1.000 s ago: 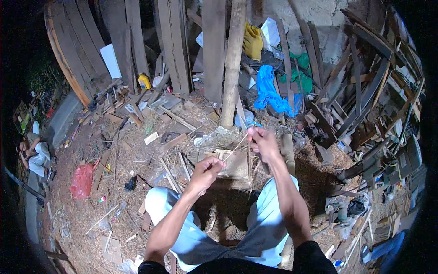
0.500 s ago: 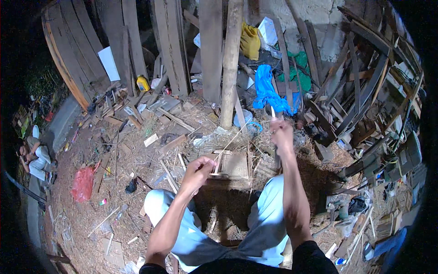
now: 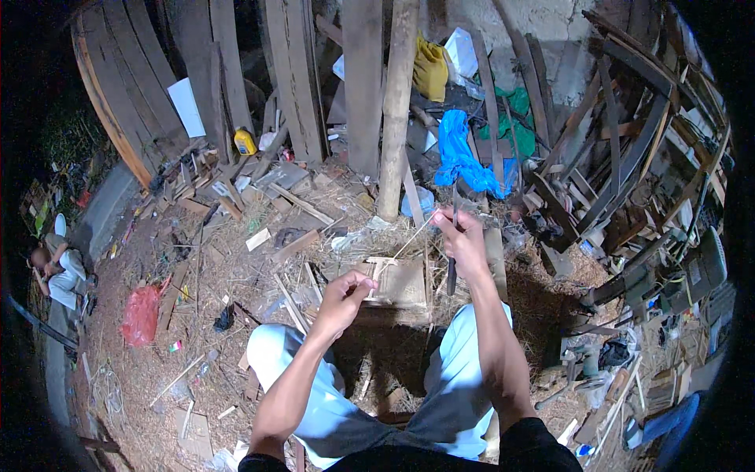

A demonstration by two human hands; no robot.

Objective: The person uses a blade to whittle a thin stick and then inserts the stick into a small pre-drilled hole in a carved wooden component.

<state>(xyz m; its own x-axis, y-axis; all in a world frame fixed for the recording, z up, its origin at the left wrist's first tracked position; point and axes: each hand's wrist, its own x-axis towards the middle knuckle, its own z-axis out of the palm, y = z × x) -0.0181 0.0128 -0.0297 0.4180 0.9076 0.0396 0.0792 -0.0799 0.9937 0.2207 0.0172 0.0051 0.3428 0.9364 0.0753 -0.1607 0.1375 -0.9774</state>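
In front of my knees my left hand (image 3: pixel 344 301) is closed in a pinch, at the near end of a thin pale strip (image 3: pixel 410 241) of wood or bamboo. My right hand (image 3: pixel 464 245) is wrapped round a knife (image 3: pixel 454 197), its narrow blade pointing away from me and its dark handle jutting out below the fingers. The thumb and forefinger of that hand meet the strip's far end. Under the strip stands a low wooden block or box (image 3: pixel 405 285); my left fingertips hover at its left edge.
A bamboo post (image 3: pixel 395 118) rises just beyond the block. Wood scraps and shavings litter the ground. A blue plastic bag (image 3: pixel 458 153) lies beyond my right hand, a red bag (image 3: pixel 141 316) to the left. Piled boards (image 3: pixel 629 157) fill the right side. Another person (image 3: pixel 63 267) sits far left.
My right hand has come nearer and to the left, from beyond the strip to its far end, with the knife still in it. My left hand has barely moved.
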